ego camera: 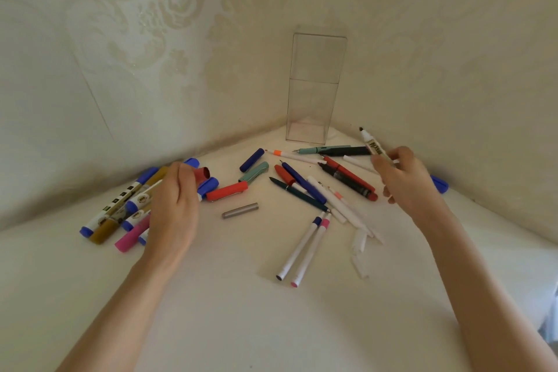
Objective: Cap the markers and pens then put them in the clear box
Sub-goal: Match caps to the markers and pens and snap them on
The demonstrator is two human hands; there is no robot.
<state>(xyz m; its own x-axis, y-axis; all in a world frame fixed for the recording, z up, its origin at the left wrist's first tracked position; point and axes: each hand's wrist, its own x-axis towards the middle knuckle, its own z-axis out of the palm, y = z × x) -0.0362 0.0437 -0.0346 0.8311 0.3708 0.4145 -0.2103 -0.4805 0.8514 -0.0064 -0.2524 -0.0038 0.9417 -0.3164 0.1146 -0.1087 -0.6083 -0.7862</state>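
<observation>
On the white tabletop (241, 296), in the head view, a tall clear plastic box (314, 93) is seen standing upright in the far corner, against the patterned wallpaper. To the right of the box, an uncapped white-barrelled marker (370, 142) is pinched in the curled fingers of the right hand (404, 181). Its long axis is tilted from lower right to upper left, and the dark tip is pointed up and away, toward the wall beside the box. A red cylindrical cap (201, 175) is grasped by the left hand (175, 199), with its open end turned to the right. Beneath that hand a cluster of blue-capped white markers (133, 206) is laid side by side. Between the two hands, loose pens and caps are scattered flat at mixed angles, among them a red clip cap (227, 191), a grey metal tube (240, 210) and two slim white pens (299, 248) lying parallel, aimed toward the box.
</observation>
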